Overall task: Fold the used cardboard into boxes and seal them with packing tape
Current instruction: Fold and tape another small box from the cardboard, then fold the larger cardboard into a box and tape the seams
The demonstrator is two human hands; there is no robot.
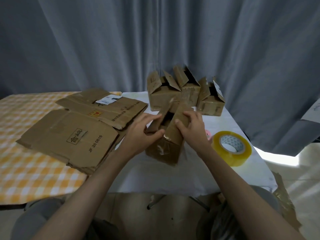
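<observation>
At frame centre, small cardboard box [166, 135], top flaps unsealed, gripped by left hand [145, 134] and right hand [192, 129]; three formed boxes [183, 94] behind, open-topped; flattened cardboard [72, 134] left, unfolded; packing tape roll [232, 148] right, unused.

Head camera looks forward and down, seemingly close over the table [155, 174].

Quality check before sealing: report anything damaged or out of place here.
The flattened cardboard on the checked cloth has ragged, torn edges and old tape marks. Torn scraps hang off the table's right edge. Otherwise nothing stands out.
</observation>
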